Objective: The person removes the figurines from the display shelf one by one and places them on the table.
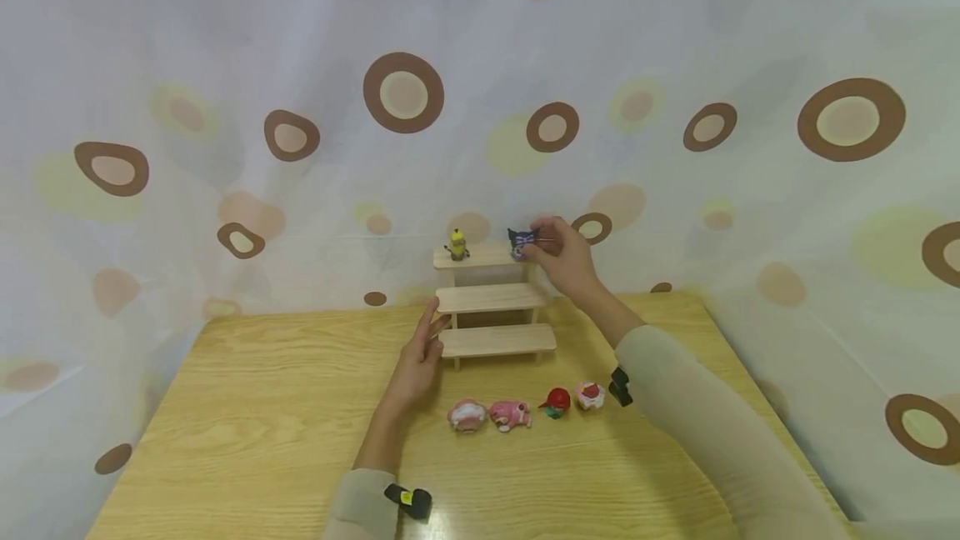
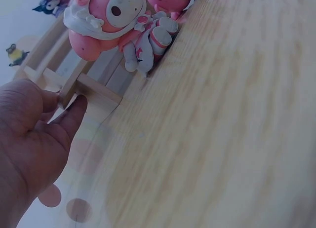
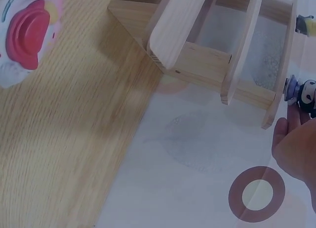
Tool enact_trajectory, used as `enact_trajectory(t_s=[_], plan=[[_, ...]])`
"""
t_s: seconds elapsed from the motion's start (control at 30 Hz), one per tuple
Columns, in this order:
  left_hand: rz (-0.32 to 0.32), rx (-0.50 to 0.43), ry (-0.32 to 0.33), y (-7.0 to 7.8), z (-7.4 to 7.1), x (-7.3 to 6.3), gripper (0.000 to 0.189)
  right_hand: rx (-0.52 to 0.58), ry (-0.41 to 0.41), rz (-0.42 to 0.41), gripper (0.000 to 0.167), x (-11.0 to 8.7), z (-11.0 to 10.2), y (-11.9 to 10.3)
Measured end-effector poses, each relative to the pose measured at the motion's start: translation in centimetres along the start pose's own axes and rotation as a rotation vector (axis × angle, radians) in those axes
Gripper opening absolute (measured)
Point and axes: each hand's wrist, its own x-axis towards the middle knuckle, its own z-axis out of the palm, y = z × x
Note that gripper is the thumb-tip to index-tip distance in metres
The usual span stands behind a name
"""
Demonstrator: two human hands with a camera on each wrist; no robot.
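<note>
Tabletop (image 1: pixel 300 407), between near edge and stand: four figures in a row, none on a shelf.
- Pink-and-white figure (image 1: pixel 467 416), leftmost.
- Pink figure (image 1: pixel 510 415), just beside it, lying down.
- Red-capped figure (image 1: pixel 557 402), further right.
- White-and-pink figure (image 1: pixel 590 395) with a red patch, rightmost.

Wooden stand (image 1: pixel 492 298), three shelves, at the tabletop's far edge, slightly right of its middle.
- Left hand (image 1: pixel 414 365): at the stand's left side, fingers pinching a shelf end.
- Bottom shelf (image 1: pixel 498 342) and middle shelf (image 1: pixel 480 299): no figure on either.
- Top shelf (image 1: pixel 487 255): yellow figure (image 1: pixel 457 246) upright near the left end, untouched; dark-and-purple figure (image 1: pixel 519 245) at the right end.
- Right hand (image 1: pixel 566 261): fingers grasping the dark-and-purple figure; whether the shelf bears its weight cannot be told.

Progress, as judged from the layout: one figure placed, a second apparently being set down, its release not yet made. Outstanding, by this reading: the four tabletop figures and the two lower shelves.
</note>
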Motion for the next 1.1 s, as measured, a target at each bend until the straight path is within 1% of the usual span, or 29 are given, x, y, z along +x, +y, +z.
enact_trajectory(t_s=[0.1,0.2,0.37,0.5,0.67,0.73,0.83,1.0,1.1], plan=[[-0.011,0.003,-0.005,0.0,0.0,0.0,0.075,-0.013,0.011,-0.016,0.042,-0.3,-0.3,0.0],[0.003,0.009,-0.001,0.0,0.0,0.2,0.075,-0.029,0.013,-0.025,0.041,-0.6,-0.9,-0.1],[0.002,0.018,0.003,0.0,0.0,0.3,0.075,-0.043,0.014,-0.022,0.039,-1.3,-2.0,-0.4],[-0.015,0.018,0.003,0.0,0.0,0.3,0.075,-0.094,-0.003,-0.024,0.037,-2.1,-2.9,-0.7],[-0.004,0.023,0.008,0.0,0.1,0.1,0.073,-0.173,-0.018,-0.037,0.040,-3.7,-4.0,-0.6],[0.002,0.023,0.008,0.0,0.1,0.1,0.073,-0.175,-0.021,-0.038,0.040,-4.5,-4.5,-0.5],[-0.010,0.028,0.007,0.1,0.1,0.1,0.073,-0.173,-0.028,-0.040,0.039,-5.6,-5.2,-0.1],[0.002,0.029,0.015,0.1,0.2,0.2,0.073,-0.175,-0.049,-0.007,0.035,-7.5,-6.2,0.5],[0.011,0.035,0.019,-0.2,0.3,-0.1,0.074,-0.195,-0.064,0.008,0.032,-8.7,-6.7,1.0]])
